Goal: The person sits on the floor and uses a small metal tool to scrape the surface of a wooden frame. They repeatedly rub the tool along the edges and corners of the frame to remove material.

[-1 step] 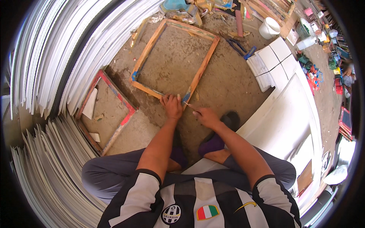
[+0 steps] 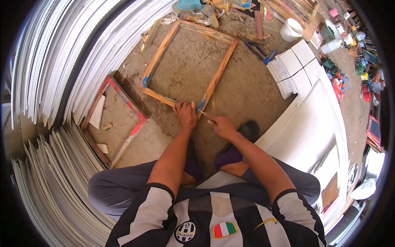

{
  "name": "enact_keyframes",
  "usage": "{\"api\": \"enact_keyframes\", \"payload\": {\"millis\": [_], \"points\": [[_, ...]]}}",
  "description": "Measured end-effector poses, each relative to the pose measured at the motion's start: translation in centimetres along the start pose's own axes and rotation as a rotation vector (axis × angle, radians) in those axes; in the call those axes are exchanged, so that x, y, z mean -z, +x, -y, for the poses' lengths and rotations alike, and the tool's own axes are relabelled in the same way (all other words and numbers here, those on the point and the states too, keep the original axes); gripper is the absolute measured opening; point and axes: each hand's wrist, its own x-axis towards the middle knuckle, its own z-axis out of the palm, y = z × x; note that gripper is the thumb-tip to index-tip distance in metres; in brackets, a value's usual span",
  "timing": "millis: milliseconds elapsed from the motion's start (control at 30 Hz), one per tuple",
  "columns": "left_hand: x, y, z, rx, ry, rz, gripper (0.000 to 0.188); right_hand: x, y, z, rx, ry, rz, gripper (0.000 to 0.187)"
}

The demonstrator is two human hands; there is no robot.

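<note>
A wooden frame (image 2: 219, 79) lies tilted on the floor in front of me, its bare wood marked with blue and other paint stains. My left hand (image 2: 187, 115) grips the frame's near bar, close to the near right corner. In my right hand (image 2: 223, 126) is a thin, pointed tool (image 2: 204, 113), fingers closed around its handle. The tool's tip touches or almost touches the blue-stained corner; its exact kind is too small to tell.
White sheets (image 2: 45, 61) stand in tall stacks at the left, beside a red-stained frame (image 2: 131, 108). Blue-handled pliers or cutters (image 2: 269, 57), stacked white blocks (image 2: 297, 66) and a white bucket (image 2: 291, 30) lie to the far right. A large white panel (image 2: 302, 127) is nearer.
</note>
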Motion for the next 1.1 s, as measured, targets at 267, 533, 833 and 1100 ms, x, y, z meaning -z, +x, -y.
{"api": "enact_keyframes", "payload": {"millis": [267, 533, 833, 1100], "points": [[1.2, 0.1, -1.0, 0.050, -0.148, 0.008, 0.036, -3.7, -1.3, 2.0, -0.213, 0.264, -0.203, 0.046], [2.4, -0.2, -1.7, 0.025, -0.250, -0.020, 0.035, -3.1, -1.0, -0.8, -0.215, 0.383, -0.299, 0.044], [2.7, -0.1, -0.8, 0.227, -0.079, -0.031, 0.037, -1.8, -2.5, 1.1, -0.185, 0.185, -0.153, 0.045], [3.6, -1.1, -0.5, 0.304, 0.204, 0.317, 0.053, -1.5, -3.1, 3.1, -0.223, 0.018, -0.024, 0.046]]}}
